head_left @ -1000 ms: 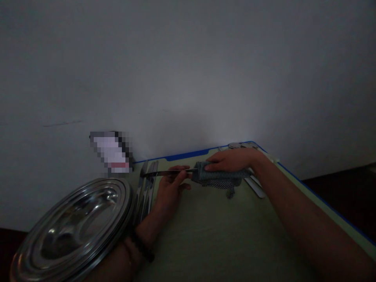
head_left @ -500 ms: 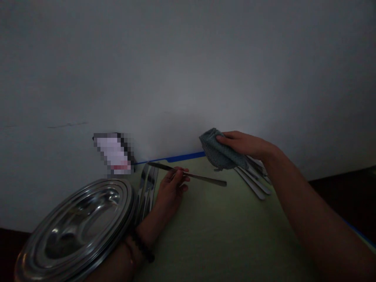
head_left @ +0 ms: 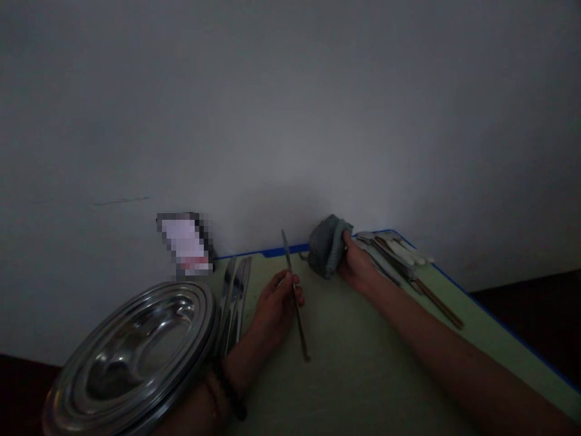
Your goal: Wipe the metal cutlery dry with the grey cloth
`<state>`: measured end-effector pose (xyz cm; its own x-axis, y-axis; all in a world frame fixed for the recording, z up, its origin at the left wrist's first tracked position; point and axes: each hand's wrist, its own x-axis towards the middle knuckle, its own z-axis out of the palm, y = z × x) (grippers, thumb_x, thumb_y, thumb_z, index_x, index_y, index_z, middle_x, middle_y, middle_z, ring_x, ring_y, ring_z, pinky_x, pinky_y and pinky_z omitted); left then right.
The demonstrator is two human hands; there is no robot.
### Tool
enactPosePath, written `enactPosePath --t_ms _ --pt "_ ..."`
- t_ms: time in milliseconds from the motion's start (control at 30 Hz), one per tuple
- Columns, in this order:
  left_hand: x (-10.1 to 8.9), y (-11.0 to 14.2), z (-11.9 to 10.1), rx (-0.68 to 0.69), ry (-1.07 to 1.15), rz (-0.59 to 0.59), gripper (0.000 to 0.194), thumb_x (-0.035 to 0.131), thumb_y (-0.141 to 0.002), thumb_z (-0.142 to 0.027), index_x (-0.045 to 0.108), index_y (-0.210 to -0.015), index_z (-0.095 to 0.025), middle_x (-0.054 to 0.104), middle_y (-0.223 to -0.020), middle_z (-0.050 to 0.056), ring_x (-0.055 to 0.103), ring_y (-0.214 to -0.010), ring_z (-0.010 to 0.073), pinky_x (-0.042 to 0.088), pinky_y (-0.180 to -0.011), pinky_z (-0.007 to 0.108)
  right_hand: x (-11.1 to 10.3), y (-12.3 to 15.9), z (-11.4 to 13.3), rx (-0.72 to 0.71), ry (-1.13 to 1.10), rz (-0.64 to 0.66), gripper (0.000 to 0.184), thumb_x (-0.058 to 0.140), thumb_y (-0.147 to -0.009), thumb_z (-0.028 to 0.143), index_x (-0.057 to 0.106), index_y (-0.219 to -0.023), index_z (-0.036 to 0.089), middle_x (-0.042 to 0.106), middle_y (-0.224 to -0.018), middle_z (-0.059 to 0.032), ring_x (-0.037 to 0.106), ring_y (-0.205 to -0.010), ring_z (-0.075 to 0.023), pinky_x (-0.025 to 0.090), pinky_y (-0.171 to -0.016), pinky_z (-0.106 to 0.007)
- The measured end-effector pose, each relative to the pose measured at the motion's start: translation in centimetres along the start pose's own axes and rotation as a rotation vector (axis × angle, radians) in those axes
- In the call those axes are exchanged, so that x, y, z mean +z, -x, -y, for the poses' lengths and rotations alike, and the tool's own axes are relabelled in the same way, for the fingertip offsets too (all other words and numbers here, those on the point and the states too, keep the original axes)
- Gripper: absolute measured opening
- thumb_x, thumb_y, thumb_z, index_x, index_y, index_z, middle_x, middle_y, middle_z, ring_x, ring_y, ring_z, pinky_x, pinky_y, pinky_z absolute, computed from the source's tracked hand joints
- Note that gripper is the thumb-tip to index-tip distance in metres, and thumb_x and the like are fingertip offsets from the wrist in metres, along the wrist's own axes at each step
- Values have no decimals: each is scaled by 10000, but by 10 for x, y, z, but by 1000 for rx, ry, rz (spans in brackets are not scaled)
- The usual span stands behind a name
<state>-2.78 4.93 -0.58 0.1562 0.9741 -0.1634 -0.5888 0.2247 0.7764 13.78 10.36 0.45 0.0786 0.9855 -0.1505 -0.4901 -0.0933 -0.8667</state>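
In my left hand [head_left: 278, 303] is a metal table knife [head_left: 297, 312], pinched between thumb and fingers near its middle. Its blade points up toward the wall and its handle slants down over the table. My right hand [head_left: 356, 260] grips a bunched grey-green checked cloth [head_left: 329, 247], a short way right of the knife and apart from it. Several table knives [head_left: 236, 297] lie side by side left of my left hand, next to a stack of metal divided plates [head_left: 136, 357].
A blurred-out phone [head_left: 186, 242] leans on the wall [head_left: 290, 121]. Beyond my right forearm lie forks [head_left: 365, 236], white-handled cutlery [head_left: 411, 251] and brown chopsticks [head_left: 440, 304]. The green table [head_left: 345, 387] has a blue edge.
The knife in my left hand has turned from nearly level to nearly upright. My right hand with the cloth has come slightly lower, uncovering the cutlery at the right. The view has shifted a little.
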Motion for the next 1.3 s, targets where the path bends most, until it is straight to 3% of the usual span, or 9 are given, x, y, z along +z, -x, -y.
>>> enactPosePath --t_ms 133,267,600,733,833,1000,1133,1233,1300 --pt "3 5 -1 -8 -60 12 322 730 -641 -233 489 -847 -176 541 -704 -53 420 -412 5 320 -334 100 2 0 -31 10 -30 12 516 208 -844 535 404 -1238 266 545 -1223 -41 545 -1059 -191 507 -784 -385" --pt "5 6 0 -13 -178 48 306 700 -668 -285 466 -836 -183 536 -709 -58 357 -370 -6 244 -293 96 1 0 -37 -15 -87 71 519 203 -829 565 419 -1222 304 569 -1184 -14 549 -1043 -189 492 -801 -380" --pt "9 5 4 -28 -417 20 273 648 -705 -367 465 -791 -183 527 -564 -75 380 -316 29 301 -286 142 5 12 -26 159 -166 334 577 266 -795 620 519 -1123 219 655 -986 -62 586 -954 -220 465 -824 -380" --pt "11 7 5 -16 -497 39 242 620 -733 -349 444 -756 -185 510 -500 -82 398 -298 45 337 -290 156 3 14 -26 223 -179 415 442 383 -811 522 554 -1050 192 668 -901 -57 612 -868 -202 472 -795 -347" --pt "11 6 6 -22 -505 39 229 613 -737 -329 445 -763 -176 520 -518 -72 414 -313 47 351 -289 156 3 14 -30 193 -203 433 317 514 -783 414 562 -998 186 667 -815 -36 620 -777 -181 480 -751 -331" --pt "5 1 6 -73 -459 104 273 626 -715 -335 427 -815 -178 584 -743 -26 481 -381 42 393 -318 161 5 11 -35 136 -234 311 257 574 -752 403 575 -870 175 637 -656 -10 606 -642 -159 489 -661 -312" --pt "5 6 9 -75 -677 272 356 595 -741 -362 369 -977 -221 575 -890 -1 524 -386 67 405 -311 196 5 6 -32 120 -304 49 226 493 -806 404 570 -797 191 596 -557 13 586 -577 -148 483 -602 -295" --pt "8 14 10 -62 -894 313 330 528 -792 -331 372 -1059 -216 556 -834 -14 475 -393 44 341 -316 157 2 0 -28 131 -364 -139 291 432 -834 418 547 -695 190 559 -499 18 557 -515 -136 470 -553 -281" --pt "10 18 10 -42 -968 325 286 503 -808 -302 401 -1056 -202 521 -729 -46 453 -425 42 328 -358 147 0 -3 -26 119 -399 -186 314 442 -826 430 530 -647 187 543 -483 26 528 -472 -118 454 -521 -264"
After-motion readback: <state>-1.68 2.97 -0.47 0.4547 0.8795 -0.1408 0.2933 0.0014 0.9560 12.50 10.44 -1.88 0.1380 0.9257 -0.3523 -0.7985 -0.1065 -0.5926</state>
